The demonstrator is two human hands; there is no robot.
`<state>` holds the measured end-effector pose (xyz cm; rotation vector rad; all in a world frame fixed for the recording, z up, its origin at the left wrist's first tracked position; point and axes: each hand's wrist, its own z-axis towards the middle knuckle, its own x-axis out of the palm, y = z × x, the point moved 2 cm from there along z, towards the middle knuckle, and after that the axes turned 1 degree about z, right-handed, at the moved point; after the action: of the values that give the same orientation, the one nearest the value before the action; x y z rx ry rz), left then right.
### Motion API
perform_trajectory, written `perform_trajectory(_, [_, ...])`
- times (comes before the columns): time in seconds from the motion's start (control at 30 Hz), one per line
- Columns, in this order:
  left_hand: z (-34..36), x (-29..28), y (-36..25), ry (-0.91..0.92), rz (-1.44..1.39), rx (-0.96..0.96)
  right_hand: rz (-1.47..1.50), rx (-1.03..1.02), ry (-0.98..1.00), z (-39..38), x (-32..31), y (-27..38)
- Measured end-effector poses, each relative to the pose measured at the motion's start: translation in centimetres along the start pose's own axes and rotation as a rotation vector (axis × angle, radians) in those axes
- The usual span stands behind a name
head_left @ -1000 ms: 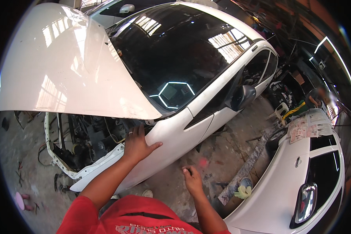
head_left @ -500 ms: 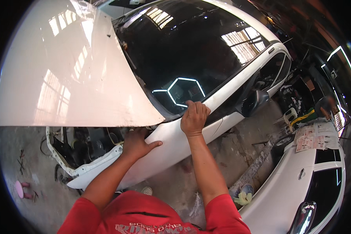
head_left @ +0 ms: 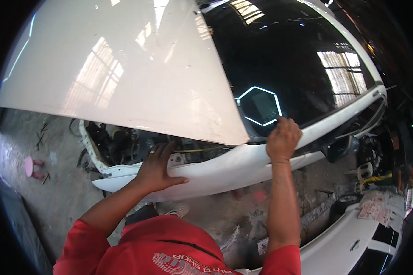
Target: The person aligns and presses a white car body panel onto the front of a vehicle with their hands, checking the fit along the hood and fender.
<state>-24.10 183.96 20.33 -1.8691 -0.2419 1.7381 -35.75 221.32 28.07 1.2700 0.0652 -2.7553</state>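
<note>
The raised white hood (head_left: 124,78) overhangs an exposed engine bay (head_left: 119,142) of a white car. My left hand (head_left: 155,169) rests over the upper edge of the white front fender (head_left: 215,169), fingers reaching into the bay and thumb spread along the outer panel. My right hand (head_left: 283,140), fingers curled, grips the white windshield pillar (head_left: 321,126) at the lower corner of the dark windshield (head_left: 289,68), just right of the hood's corner.
A black side mirror (head_left: 339,149) juts out right of my arm. A second white car (head_left: 339,247), partly covered with newspaper (head_left: 376,206), stands close on the lower right. A pink stool (head_left: 32,167) sits on the concrete floor (head_left: 55,197). A yellow item (head_left: 376,178) lies far right.
My right hand rose from low beside the fender to the windshield pillar. My left hand stayed on the fender. The view has shifted, putting the car's right end farther right in the picture.
</note>
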Motion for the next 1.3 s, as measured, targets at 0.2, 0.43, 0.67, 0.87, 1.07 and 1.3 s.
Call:
perform_trajectory(0.2, [-2.7, 1.3, 5.6, 0.316, -0.048, 0.118, -0.015, 0.02, 0.019, 0.3, 0.0, 1.0])
perform_trajectory(0.43, [-2.1, 1.8, 5.5, 0.339, -0.106, 0.231, -0.023, -0.007, 0.03, 0.6, 0.0, 0.7])
perform_trajectory(0.67, [-3.4, 3.4, 3.8, 0.033, 0.097, 0.115, -0.037, -0.022, 0.035, 0.4, 0.0, 0.8])
perform_trajectory(0.87, [-2.0, 2.4, 2.9, 0.089, 0.024, -0.01, 0.018, -0.008, -0.071, -0.2, -0.5, 0.7])
perform_trajectory(1.07, [-1.9, 2.3, 3.7, 0.076, 0.078, 0.063, 0.417, -0.311, 0.049, -8.8, -2.8, 9.8])
perform_trajectory(1.3, [-1.3, 2.5, 3.3, 0.087, 0.082, 0.088, 0.315, -0.609, 0.696, -9.0, -1.5, 21.5])
